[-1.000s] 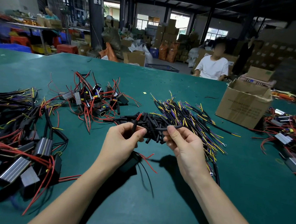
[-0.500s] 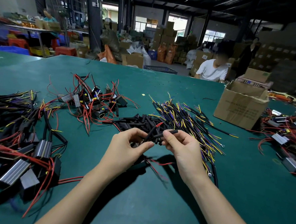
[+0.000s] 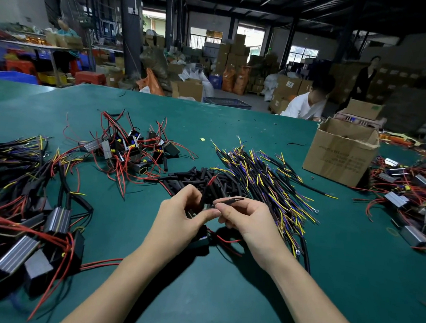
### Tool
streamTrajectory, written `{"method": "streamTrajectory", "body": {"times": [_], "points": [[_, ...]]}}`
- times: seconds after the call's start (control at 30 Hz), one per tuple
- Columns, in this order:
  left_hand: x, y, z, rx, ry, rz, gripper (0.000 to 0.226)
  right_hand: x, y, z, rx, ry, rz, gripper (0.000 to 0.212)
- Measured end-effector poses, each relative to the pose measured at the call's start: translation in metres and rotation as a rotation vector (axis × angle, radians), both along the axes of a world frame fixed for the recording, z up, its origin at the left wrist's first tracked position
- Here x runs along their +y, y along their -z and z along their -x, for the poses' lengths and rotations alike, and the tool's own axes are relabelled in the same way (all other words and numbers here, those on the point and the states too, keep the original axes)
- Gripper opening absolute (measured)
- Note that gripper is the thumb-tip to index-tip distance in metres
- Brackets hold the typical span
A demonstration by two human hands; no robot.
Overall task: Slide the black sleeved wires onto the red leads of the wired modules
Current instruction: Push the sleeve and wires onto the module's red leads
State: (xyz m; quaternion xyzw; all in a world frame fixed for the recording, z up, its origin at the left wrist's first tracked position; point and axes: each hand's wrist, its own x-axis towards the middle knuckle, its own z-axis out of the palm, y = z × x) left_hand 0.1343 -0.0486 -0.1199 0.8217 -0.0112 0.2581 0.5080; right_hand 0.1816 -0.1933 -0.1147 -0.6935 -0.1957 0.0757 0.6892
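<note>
Cluttered warehouse, green table (image 3: 223, 299), cardboard box (image 3: 339, 156)

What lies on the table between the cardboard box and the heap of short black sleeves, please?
In the head view, a spread of black wires with yellow and blue ends fills the stretch between the cardboard box and the black sleeves.

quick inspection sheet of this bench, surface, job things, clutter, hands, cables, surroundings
surface: green mat over the whole bench.
job's things: loose black sleeves heaped at centre; wired modules with red leads piled behind them on the left; a black module hangs under the hands.
clutter: open cardboard box far right; wire offcuts on the mat.
grippers: left hand grips a black sleeve with a red lead poking out; right hand pinches a thin black piece.
cables: yellow and purple wire bundle right of centre.
surroundings: warehouse, stacked cartons, seated person in white.
</note>
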Motion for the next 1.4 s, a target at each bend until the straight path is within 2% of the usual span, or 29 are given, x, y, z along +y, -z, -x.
{"method": "streamTrajectory", "body": {"times": [0.17, 0.27, 0.37, 0.53, 0.63, 0.73, 0.93, 1.07, 1.13, 1.2, 1.3, 1.37, 1.4], "points": [[0.003, 0.0, 0.0, 0.046, 0.085, 0.065, 0.011, -0.002, 0.002, -0.001, 0.086, -0.056, -0.027, 0.011], [0.006, 0.002, -0.002, 0.058, 0.047, 0.084, 0.014, -0.002, 0.002, -0.004, 0.178, -0.065, -0.204, 0.018], [0.009, 0.004, -0.004, 0.078, 0.044, 0.101, 0.021, -0.001, 0.003, -0.006, 0.181, -0.018, -0.299, 0.018], [0.004, -0.003, 0.0, 0.002, 0.066, 0.01, 0.012, 0.002, 0.003, -0.005, 0.102, 0.013, -0.214, 0.013], [-0.001, -0.007, 0.001, -0.038, 0.075, 0.064, 0.01, 0.005, 0.004, -0.002, 0.058, -0.031, -0.129, 0.011], [-0.001, -0.009, -0.001, 0.02, 0.09, 0.088, 0.004, 0.003, 0.0, -0.001, 0.083, -0.015, -0.106, 0.011], [-0.001, -0.006, -0.003, 0.022, 0.045, 0.022, 0.008, 0.005, -0.003, 0.0, 0.14, 0.079, -0.09, 0.011], [-0.002, -0.001, -0.003, -0.003, -0.035, -0.006, 0.011, -0.003, -0.011, -0.002, -0.066, 0.141, 0.201, 0.018], [-0.001, 0.0, -0.003, -0.012, -0.07, 0.036, 0.016, -0.014, -0.019, -0.011, -0.215, 0.302, 0.318, 0.028], [0.0, -0.001, -0.003, -0.024, -0.078, 0.078, 0.019, -0.024, -0.026, -0.025, -0.344, 0.542, 0.427, 0.03], [0.0, -0.001, -0.003, -0.057, -0.081, 0.109, 0.019, -0.025, -0.033, -0.048, -0.354, 0.746, 0.907, 0.016], [0.0, 0.002, -0.004, -0.083, -0.071, 0.143, 0.017, -0.022, -0.03, -0.058, -0.351, 0.705, 1.186, 0.013], [0.0, 0.003, -0.005, -0.091, -0.059, 0.16, 0.018, -0.02, -0.029, -0.06, -0.351, 0.684, 1.259, 0.01]]}}
